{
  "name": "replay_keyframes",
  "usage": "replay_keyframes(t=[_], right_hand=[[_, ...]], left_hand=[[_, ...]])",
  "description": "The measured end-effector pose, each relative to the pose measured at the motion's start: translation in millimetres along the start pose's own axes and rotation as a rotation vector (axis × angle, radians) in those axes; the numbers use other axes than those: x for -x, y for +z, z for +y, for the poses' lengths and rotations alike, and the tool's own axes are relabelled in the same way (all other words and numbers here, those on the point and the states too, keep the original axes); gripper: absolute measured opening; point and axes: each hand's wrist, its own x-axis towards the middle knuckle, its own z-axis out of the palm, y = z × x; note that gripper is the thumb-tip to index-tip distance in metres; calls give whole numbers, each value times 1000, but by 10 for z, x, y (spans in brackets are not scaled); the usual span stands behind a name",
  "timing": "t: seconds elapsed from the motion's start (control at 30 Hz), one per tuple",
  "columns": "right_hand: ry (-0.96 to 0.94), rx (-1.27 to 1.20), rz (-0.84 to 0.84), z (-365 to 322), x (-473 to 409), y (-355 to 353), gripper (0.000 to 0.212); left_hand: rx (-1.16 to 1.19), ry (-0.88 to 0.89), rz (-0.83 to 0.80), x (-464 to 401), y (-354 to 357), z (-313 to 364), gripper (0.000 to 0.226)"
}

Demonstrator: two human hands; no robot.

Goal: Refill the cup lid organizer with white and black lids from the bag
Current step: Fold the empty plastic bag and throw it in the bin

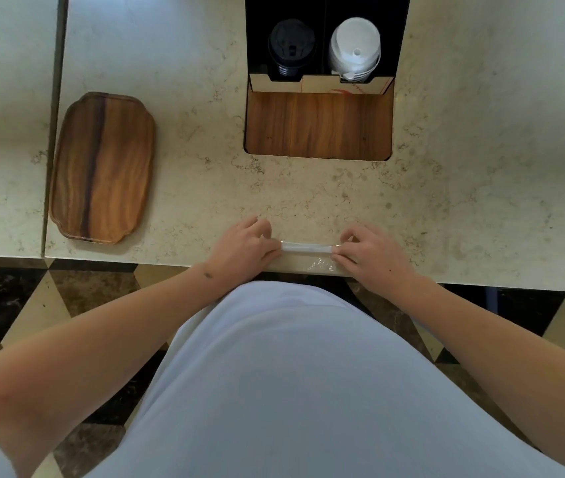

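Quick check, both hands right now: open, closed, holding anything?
Left hand: fingers curled, pinching the left end of the rolled-up clear bag.
Right hand: fingers curled, pinching the bag's right end.

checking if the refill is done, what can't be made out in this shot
- Organizer: its far end is cut off by the top edge of the head view, so how full it is stays unknown.
- Black lids and white lids: stacked, top ones hide the count.
- Bag: rolled thin and clear between the left hand and right hand; whether any lids remain inside is unclear.
- Fingertips: curled under, hidden by the hands.
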Motion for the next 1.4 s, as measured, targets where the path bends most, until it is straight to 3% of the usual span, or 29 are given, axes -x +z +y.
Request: replay_keyframes(t=[0.17, 0.3, 0.47, 0.6, 0.7, 0.8, 0.87, 0.93, 1.13, 1.27, 1.4], right_hand=[[253, -152, -153, -71, -187, -11, 19], [324, -260, -231, -50, -299, -24, 18], [212, -258, -232, -1, -233, -43, 9], [118, -227, -140, -16, -55, -1, 8], [-30, -108, -75, -23, 31, 17, 6], [-175, 11, -58, -28, 86, 48, 6], [-206, 47, -70, -18, 118, 63, 3], [-198, 55, -91, 2, 154, 73, 13], [-54, 36, -90, -100, 70, 55, 26], [117, -41, -254, -264, -214, 95, 24], [216, -238, -231, -382, -380, 73, 18]], left_hand=[[156, -239, -84, -131, 1, 89, 15], [193, -283, -196, -230, -3, 72, 22], [185, -143, -196, -173, -36, 62, 8], [170, -76, -96, -80, -11, 86, 8], [111, 81, -37, -45, 23, 80, 13], [-17, 230, -37, -2, 29, 52, 13], [-49, 260, -43, 60, 26, 22, 15], [-62, 266, -72, 125, 5, -13, 15], [63, 12, -122, 16, -26, 86, 8], [241, -285, -227, -167, 60, 151, 17], [286, -283, -255, -257, 37, 148, 6]])
